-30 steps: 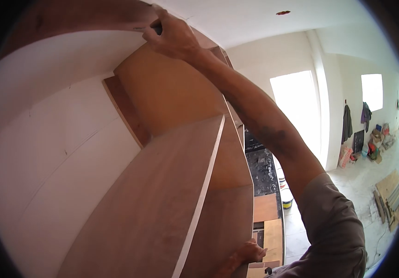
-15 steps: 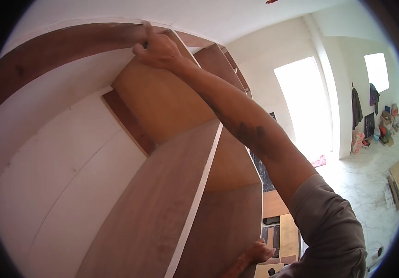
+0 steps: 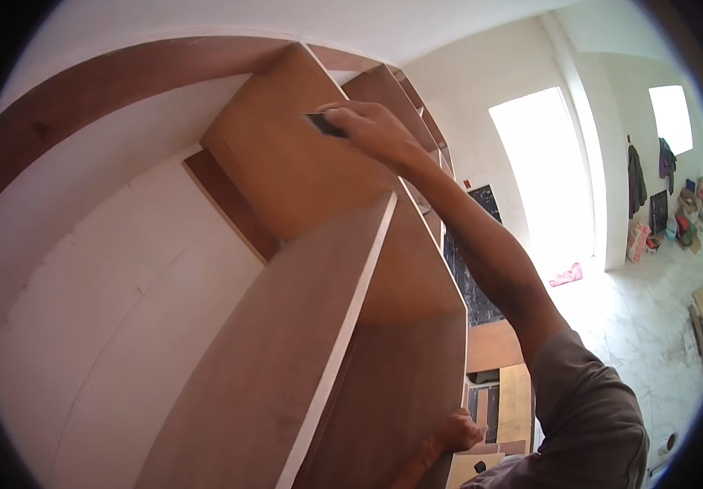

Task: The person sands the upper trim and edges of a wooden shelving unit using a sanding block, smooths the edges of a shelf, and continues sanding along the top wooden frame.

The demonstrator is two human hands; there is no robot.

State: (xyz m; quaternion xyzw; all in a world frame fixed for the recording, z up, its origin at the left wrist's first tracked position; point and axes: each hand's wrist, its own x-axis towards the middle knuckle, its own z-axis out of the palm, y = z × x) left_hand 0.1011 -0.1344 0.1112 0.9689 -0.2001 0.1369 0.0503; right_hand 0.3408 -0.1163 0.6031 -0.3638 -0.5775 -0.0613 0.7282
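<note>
My right hand (image 3: 372, 134) is raised in front of the upper brown upright panel (image 3: 286, 138) of a wooden shelf unit. Pinched in its fingers is a small dark flat piece (image 3: 327, 125), whose exact kind I cannot make out. Low down, my left hand (image 3: 459, 430) is closed around the pale front edge of a lower panel (image 3: 392, 383). Between the hands a brown shelf board (image 3: 278, 326) with a white front edge runs diagonally. A curved-looking brown top rail (image 3: 123, 77) lies under the ceiling.
Behind the shelves is a white wall (image 3: 115, 301). On the right are a bright doorway (image 3: 543, 179), hanging clothes (image 3: 637, 175) and piled bags (image 3: 686, 220). Wood boards (image 3: 515, 399) lie below, beside the unit. The floor is pale marble tile (image 3: 629, 326).
My right hand has come down and to the right from the top rail, and the dark piece in it now shows. My left hand stays at the panel edge. The view has shifted slightly.
</note>
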